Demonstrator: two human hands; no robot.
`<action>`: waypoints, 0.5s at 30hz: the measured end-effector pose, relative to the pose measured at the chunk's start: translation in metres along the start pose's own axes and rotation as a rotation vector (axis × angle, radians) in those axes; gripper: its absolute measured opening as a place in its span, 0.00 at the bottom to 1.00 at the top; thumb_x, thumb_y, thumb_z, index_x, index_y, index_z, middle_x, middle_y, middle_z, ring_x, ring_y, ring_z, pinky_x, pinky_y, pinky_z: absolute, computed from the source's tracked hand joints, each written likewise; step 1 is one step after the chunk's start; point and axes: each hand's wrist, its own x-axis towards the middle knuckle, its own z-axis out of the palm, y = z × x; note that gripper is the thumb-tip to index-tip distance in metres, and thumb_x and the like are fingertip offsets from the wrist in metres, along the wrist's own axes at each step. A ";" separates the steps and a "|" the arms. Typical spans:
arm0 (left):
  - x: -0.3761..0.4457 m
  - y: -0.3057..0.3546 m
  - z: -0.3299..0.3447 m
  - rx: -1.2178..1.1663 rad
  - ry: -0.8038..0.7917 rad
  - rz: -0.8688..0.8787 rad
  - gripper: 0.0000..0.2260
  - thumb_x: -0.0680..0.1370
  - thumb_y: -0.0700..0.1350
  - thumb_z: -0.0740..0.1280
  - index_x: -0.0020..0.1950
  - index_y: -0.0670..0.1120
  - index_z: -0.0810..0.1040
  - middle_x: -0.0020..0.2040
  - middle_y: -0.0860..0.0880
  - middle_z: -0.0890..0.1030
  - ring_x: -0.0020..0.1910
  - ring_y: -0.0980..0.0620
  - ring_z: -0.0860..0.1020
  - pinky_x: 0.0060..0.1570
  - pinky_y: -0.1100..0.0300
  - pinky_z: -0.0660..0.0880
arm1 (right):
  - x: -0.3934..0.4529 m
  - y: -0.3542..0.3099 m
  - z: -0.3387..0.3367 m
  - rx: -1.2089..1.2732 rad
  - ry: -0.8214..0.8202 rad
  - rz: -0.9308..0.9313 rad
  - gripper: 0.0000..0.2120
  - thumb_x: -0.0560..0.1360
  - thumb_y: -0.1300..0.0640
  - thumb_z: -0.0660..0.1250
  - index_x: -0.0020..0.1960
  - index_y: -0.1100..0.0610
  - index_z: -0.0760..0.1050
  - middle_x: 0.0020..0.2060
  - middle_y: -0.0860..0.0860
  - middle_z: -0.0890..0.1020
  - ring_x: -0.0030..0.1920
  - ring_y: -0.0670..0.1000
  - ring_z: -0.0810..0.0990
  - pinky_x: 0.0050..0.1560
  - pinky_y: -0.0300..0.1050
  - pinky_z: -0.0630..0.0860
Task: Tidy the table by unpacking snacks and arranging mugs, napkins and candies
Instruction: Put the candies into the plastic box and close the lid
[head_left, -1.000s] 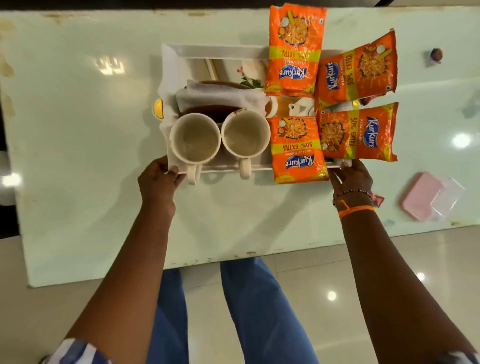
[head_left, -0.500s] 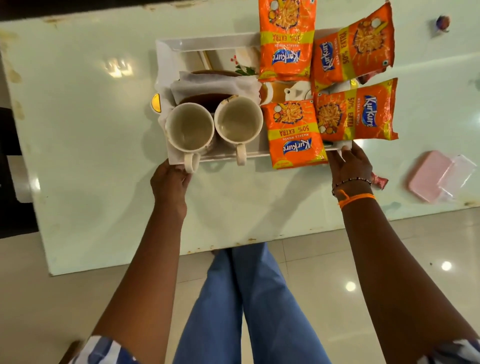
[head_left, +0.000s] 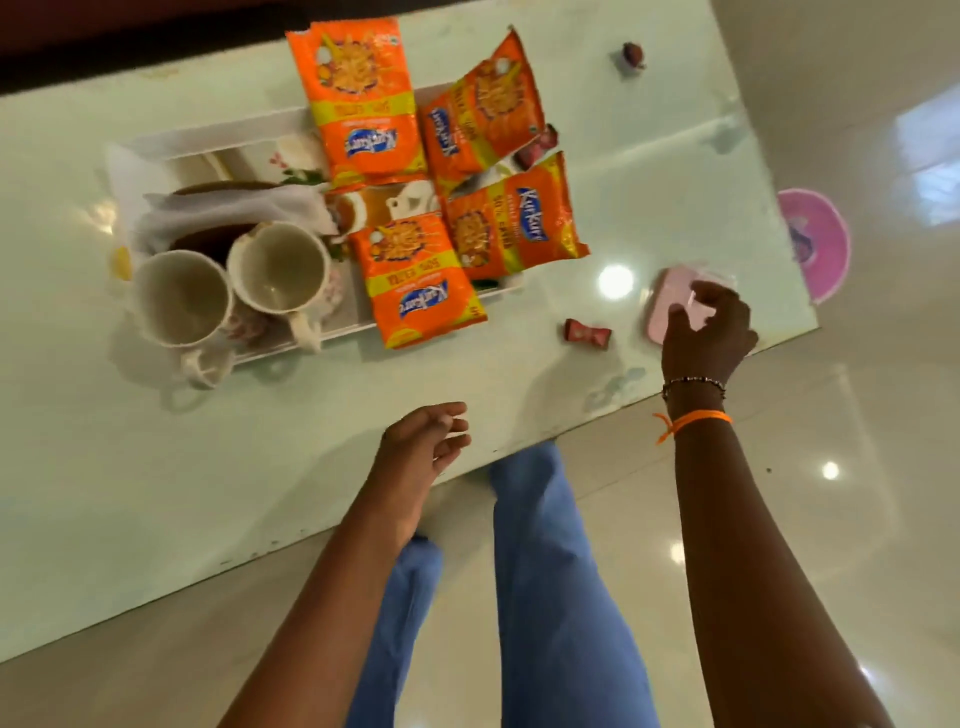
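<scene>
A white tray (head_left: 218, 132) on the pale table (head_left: 234, 467) holds two empty cream mugs (head_left: 179, 299) (head_left: 280, 267), white napkins (head_left: 228, 208) over a brown dish, and several orange snack packets (head_left: 415, 280) (head_left: 358, 98). One red wrapped candy (head_left: 587, 332) lies on the table right of the tray, and another (head_left: 632, 54) lies at the far side. My right hand (head_left: 706, 338) is over a pink box (head_left: 660, 312) with a clear lid at the table's right edge, fingers spread on it. My left hand (head_left: 421, 447) hovers near the front edge, fingers loosely curled and holding nothing.
A round pink object (head_left: 821, 244) sits past the table's right end, over the glossy floor. A red candy wrapper (head_left: 537, 145) pokes out between packets on the tray. My legs in blue trousers stand against the front edge.
Both hands have let go of the tray. My right hand has moved right to the pink box, and my left hand has drawn back towards the front edge. The camera has swung right.
</scene>
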 end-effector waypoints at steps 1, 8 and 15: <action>0.003 0.001 0.013 0.037 -0.034 -0.005 0.11 0.79 0.37 0.56 0.54 0.41 0.77 0.42 0.47 0.78 0.44 0.52 0.78 0.46 0.67 0.76 | 0.013 0.007 -0.002 -0.070 0.028 0.029 0.17 0.70 0.61 0.66 0.59 0.58 0.72 0.60 0.58 0.75 0.58 0.61 0.72 0.57 0.42 0.58; 0.040 0.016 0.102 0.119 -0.145 -0.006 0.10 0.79 0.38 0.58 0.50 0.48 0.78 0.44 0.48 0.79 0.45 0.52 0.78 0.53 0.60 0.73 | 0.078 0.027 0.008 -0.184 -0.318 0.257 0.40 0.67 0.50 0.72 0.72 0.51 0.53 0.68 0.61 0.63 0.66 0.65 0.66 0.64 0.57 0.66; 0.069 0.031 0.200 0.264 -0.067 -0.114 0.17 0.76 0.51 0.64 0.63 0.47 0.71 0.61 0.47 0.76 0.60 0.48 0.75 0.59 0.55 0.68 | 0.089 0.015 -0.019 0.777 -0.648 0.512 0.23 0.67 0.54 0.67 0.60 0.46 0.64 0.54 0.52 0.75 0.52 0.57 0.78 0.49 0.53 0.78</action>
